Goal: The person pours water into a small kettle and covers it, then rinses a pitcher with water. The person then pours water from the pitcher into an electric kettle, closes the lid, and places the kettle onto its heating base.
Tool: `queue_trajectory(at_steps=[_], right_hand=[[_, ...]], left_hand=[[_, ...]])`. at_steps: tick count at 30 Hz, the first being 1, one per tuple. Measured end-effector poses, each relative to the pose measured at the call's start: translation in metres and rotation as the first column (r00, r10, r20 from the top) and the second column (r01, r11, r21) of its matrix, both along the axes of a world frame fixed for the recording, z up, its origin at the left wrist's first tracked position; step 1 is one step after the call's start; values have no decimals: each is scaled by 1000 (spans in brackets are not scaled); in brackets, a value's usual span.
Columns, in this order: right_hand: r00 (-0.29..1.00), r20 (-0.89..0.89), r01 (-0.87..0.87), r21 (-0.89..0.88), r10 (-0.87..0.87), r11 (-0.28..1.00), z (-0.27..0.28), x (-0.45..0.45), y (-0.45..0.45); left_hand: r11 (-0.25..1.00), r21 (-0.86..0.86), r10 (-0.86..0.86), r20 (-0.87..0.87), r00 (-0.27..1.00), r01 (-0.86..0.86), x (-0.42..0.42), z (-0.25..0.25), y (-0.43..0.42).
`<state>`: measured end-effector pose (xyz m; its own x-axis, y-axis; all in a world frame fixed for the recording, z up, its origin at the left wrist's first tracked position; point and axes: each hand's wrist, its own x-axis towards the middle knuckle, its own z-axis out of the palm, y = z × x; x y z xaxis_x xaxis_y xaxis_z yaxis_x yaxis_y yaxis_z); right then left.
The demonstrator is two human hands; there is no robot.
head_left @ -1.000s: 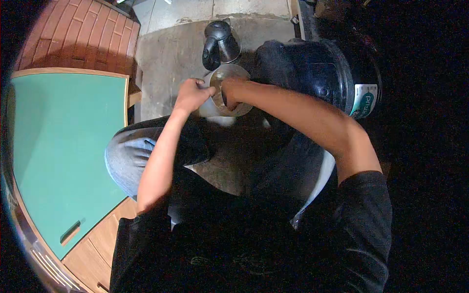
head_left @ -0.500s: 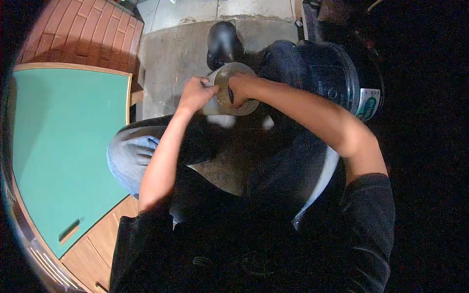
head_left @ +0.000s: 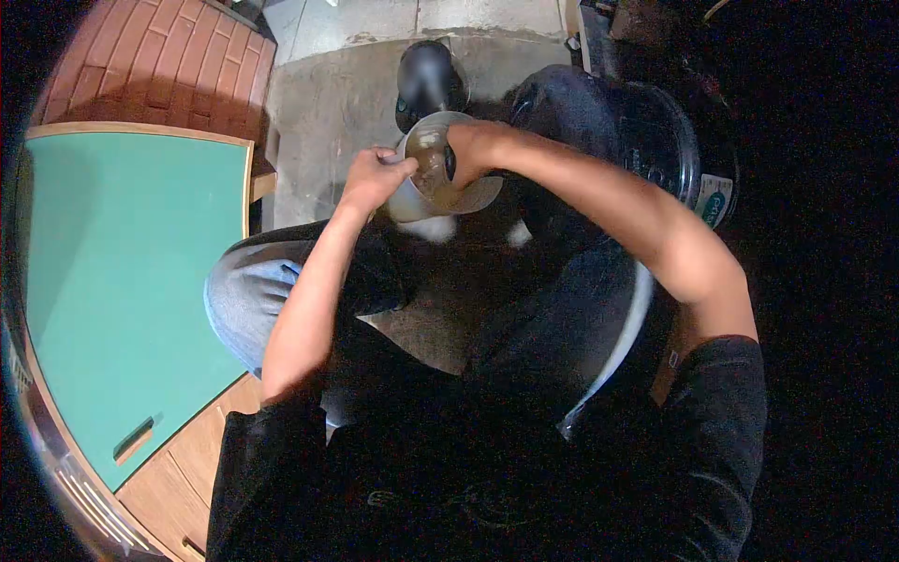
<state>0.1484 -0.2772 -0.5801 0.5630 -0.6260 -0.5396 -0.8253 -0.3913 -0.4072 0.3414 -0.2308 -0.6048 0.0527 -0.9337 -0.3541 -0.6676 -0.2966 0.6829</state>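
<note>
A pale round container [head_left: 409, 200] is tilted between my hands, its opening facing up and to the right. My left hand [head_left: 376, 176] grips its left rim, thumb and fingers pinched on the edge. Inside the opening, my right hand [head_left: 472, 153] reaches in with fingers curled round something dark; what that is I cannot make out. The inner wall looks wet or shiny. Just beyond the container stands a dark kettle-like jug [head_left: 429, 75].
A large dark water bottle [head_left: 646, 140] with a white and green label lies at the right. At the left are a green board [head_left: 131, 281] with a wooden frame and a brick wall [head_left: 178, 66]. My bent knees flank the grey floor [head_left: 318, 112].
My right hand has shifted slightly right and up within the container. The container has moved right and tilted more. The bottle and kettle-like jug appear a little further right in view.
</note>
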Motion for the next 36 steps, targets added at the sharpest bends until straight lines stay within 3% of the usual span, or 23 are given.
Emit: queue_trajectory(at_steps=[4, 7, 9, 13, 15, 16, 19, 21, 23, 26, 28, 29, 31, 33, 36], right_hand=[[999, -43, 16, -10, -16, 1000, 5, 0, 3], [1000, -7, 16, -50, -17, 999, 3, -1, 4], [992, 130, 0, -51, 7, 999, 1, -7, 0], [991, 131, -13, -41, 18, 999, 0, -12, -19], [987, 161, 1, -38, 5, 999, 5, -19, -28], [994, 111, 0, -48, 5, 999, 21, -20, -28], [976, 220, 19, -28, -12, 999, 43, -33, -35], [987, 153, 54, -62, -44, 997, 59, -44, -42], [961, 276, 31, -17, -25, 999, 66, -61, -58], [967, 239, 115, -85, -92, 990, 87, -79, -70], [966, 242, 116, -88, -92, 989, 92, -95, -80], [943, 327, 86, -37, -69, 996, 88, -108, -85], [920, 386, 130, -136, -69, 982, 102, -127, -81], [919, 368, 180, -71, -142, 981, 124, -144, -75], [886, 402, 322, -169, -233, 932, 145, -185, -69]], left_hand=[[998, 55, 48, -81, 996, -43, 2, -9, -4], [986, 94, 152, -160, 975, -138, 1, -4, -1], [986, 94, 153, -187, 970, -138, 1, -3, -4], [980, 62, 199, -217, 956, -190, -9, 9, -3], [960, 54, 278, -329, 902, -276, -10, 1, -5], [958, 78, 284, -420, 862, -277, -10, 2, -6], [961, 88, 276, -388, 880, -263, -17, 16, -8], [964, 93, 265, -400, 877, -249, -24, 30, -8], [968, 100, 252, -406, 879, -232, -26, 35, -10], [978, 137, 207, -530, 822, -158, -29, 30, -13], [961, 173, 274, -691, 669, -215, -33, 35, -10], [960, 170, 276, -690, 670, -220, -33, 37, -10], [957, 210, 290, -735, 613, -200, -34, 42, -9], [948, 218, 317, -718, 619, -233, -38, 50, -8], [950, 200, 309, -704, 639, -239, -39, 47, -6]])
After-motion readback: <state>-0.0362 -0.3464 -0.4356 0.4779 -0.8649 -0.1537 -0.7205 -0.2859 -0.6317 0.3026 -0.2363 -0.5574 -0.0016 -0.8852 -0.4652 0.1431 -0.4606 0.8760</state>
